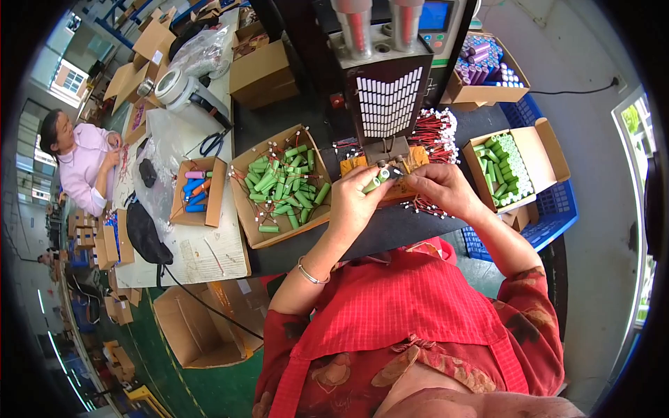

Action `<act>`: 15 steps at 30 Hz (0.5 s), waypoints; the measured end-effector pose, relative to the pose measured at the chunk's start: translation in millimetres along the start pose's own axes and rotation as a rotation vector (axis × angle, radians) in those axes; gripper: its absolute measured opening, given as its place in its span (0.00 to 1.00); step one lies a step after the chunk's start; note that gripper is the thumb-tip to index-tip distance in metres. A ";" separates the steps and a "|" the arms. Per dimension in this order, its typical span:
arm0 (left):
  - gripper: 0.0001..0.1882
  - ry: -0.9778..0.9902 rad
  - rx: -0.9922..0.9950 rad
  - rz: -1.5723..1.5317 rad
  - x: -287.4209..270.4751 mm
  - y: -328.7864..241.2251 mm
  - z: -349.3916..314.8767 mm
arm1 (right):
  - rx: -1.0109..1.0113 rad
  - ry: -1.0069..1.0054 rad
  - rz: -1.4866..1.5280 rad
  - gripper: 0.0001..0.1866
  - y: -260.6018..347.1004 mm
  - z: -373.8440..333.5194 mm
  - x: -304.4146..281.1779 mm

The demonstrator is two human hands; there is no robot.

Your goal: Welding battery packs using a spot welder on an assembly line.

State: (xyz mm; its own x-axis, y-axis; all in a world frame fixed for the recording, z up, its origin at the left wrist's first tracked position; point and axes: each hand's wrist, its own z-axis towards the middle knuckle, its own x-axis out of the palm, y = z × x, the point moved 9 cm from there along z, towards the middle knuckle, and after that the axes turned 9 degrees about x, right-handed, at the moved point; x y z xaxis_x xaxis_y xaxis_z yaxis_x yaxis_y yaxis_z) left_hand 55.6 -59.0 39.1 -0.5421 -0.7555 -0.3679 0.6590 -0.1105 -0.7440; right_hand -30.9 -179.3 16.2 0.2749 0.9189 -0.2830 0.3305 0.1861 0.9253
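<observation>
Above the black worktop (300, 254), near its front edge and before the spot welder (387, 97), the left hand (352, 200) grips a green cylindrical battery cell (372, 186), perhaps with a second beside it, between thumb and fingers. The right hand (447, 188) brings thumb and forefinger together near the cell's far end; what they pinch, if anything, I cannot tell. The cell should be light, rigid and rather slick, its wrap easily nicked; mid-barrel is the likely best hold, ends uncovered.
</observation>
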 end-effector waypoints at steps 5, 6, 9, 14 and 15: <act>0.08 -0.002 -0.075 -0.004 15.0 2.4 5.5 | 0.065 0.078 -0.061 0.13 -3.4 8.4 -6.4; 0.08 0.011 -0.087 0.007 14.0 3.2 6.7 | 0.064 0.074 -0.052 0.13 -2.0 10.0 -4.3; 0.08 0.055 -0.111 0.052 13.0 8.5 7.1 | 0.067 0.088 0.026 0.13 -1.7 14.5 2.1; 0.08 0.024 -0.096 -0.096 16.1 24.7 1.6 | 0.097 0.084 0.018 0.12 -2.1 17.8 2.3; 0.08 -0.005 0.000 0.000 10.2 6.0 10.4 | 0.099 0.081 0.020 0.12 -2.4 18.1 -0.1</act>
State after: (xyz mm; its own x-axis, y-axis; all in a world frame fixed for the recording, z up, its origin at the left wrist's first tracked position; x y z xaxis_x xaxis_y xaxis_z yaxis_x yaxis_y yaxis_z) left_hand 59.5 -74.0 36.7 -0.5395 -0.7589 -0.3647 0.6588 -0.1107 -0.7442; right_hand -15.3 -186.1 9.5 0.2098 0.9478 -0.2400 0.4143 0.1361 0.8999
